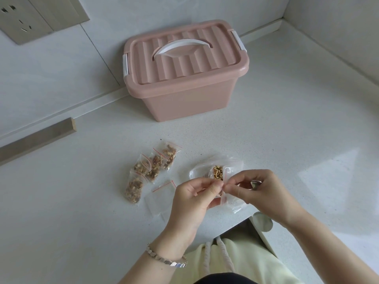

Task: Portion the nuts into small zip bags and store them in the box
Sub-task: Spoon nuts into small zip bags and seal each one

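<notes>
Counter (287, 130), white and speckled, set in a wall corner.

- Left hand (192, 199) and right hand (264, 193) meet near the front edge. The fingertips of both pinch the near end of one small zip bag (219, 176), held just above the counter.
- Nuts (216, 170) are packed in the far end of that bag.
- A shiny metal piece shows inside the curl of the right hand; cannot tell what it is.
- A large clear bag (235, 163) lies crumpled under and behind the held bag.
- Four filled bags (152, 169) lie in a loose, overlapping cluster to the left.
- One empty zip bag (159, 196) lies flat by the left hand, red strip on top.
- Box (184, 99), pink, stands at the back against the wall, well apart from the bags. Its lid (180, 64) is on, with the white handle lying flat.
- Bracelet (168, 260) on the left wrist.
</notes>
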Motion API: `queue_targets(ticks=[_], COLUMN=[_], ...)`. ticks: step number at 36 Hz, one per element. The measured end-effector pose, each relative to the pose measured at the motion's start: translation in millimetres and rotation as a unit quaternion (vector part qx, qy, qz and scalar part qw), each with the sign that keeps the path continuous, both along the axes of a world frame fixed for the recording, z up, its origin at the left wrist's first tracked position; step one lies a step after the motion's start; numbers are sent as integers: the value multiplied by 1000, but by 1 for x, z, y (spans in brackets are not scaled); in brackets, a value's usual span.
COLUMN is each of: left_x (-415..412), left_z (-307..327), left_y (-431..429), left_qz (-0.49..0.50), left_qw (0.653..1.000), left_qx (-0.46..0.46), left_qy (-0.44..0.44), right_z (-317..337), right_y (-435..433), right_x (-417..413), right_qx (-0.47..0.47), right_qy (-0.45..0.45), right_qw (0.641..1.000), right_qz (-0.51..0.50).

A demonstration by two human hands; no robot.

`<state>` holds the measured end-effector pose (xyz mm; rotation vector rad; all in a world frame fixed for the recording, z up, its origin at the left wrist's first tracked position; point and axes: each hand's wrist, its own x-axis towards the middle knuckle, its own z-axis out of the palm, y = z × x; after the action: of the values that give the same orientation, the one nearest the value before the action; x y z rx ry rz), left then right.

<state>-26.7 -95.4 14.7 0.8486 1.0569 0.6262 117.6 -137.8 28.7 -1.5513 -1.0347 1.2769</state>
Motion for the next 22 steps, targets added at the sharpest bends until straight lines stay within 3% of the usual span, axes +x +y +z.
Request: queue_targets(ticks=[9, 22], left_x=[-1, -6], left_z=[6, 4], left_y=[-1, 4], left_qz=[-16, -82], left_qw=[998, 992], left_qx=[46, 68], left_qy=[45, 63], right_z=[-3, -7], right_y=[0, -1], right_x=[-5, -1], right_qx=[10, 31], right_qy=[-116, -200], right_qw=[993, 976], right_qz=[21, 76])
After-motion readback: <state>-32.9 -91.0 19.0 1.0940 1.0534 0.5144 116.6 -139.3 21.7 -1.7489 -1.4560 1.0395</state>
